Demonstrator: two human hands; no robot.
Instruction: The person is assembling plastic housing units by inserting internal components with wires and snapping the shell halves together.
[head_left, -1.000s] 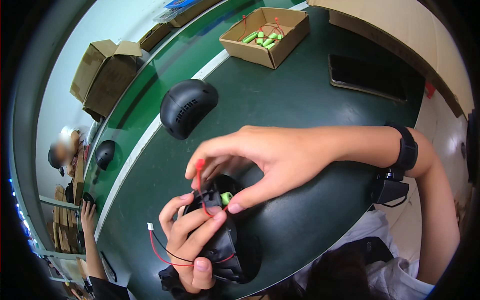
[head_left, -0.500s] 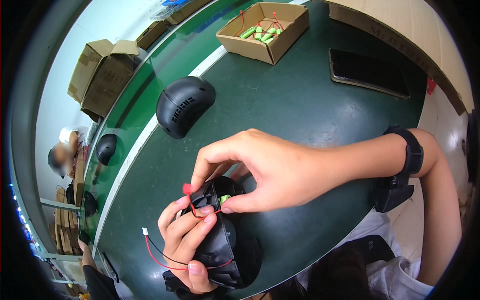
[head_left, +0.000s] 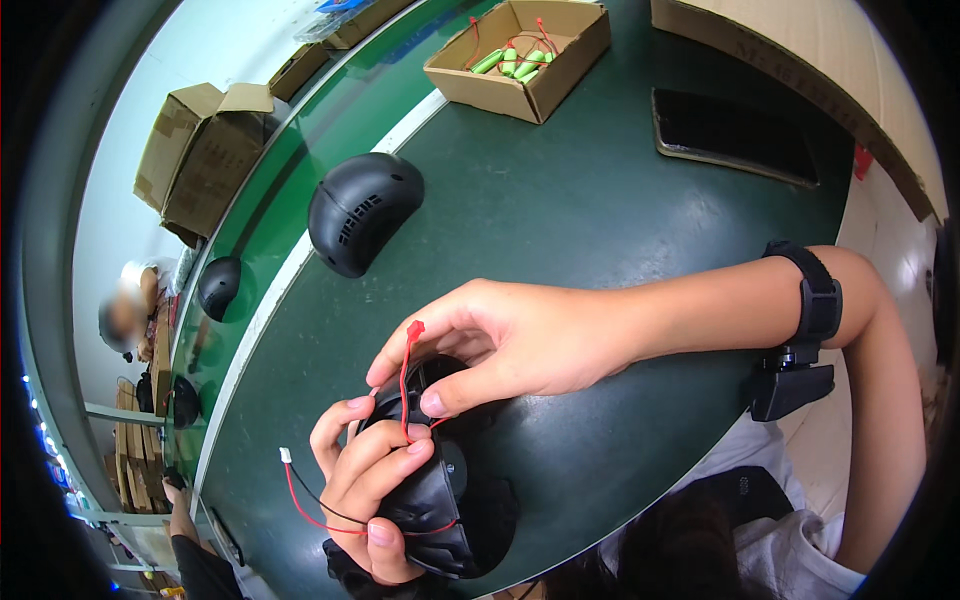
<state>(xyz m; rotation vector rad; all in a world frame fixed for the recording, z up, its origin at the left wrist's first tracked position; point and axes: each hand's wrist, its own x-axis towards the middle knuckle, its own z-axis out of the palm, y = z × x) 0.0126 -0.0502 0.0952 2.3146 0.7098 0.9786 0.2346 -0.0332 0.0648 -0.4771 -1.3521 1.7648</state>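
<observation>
At the frame's lower centre, my left grip clasps a black housing from its left, long axis roughly up-frame; my right grip curls over its upper end, pinching what, I cannot tell. Alongside stands a red connector.

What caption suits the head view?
Left hand holding a black shell, right hand at its far end, red plug sticking up.
</observation>
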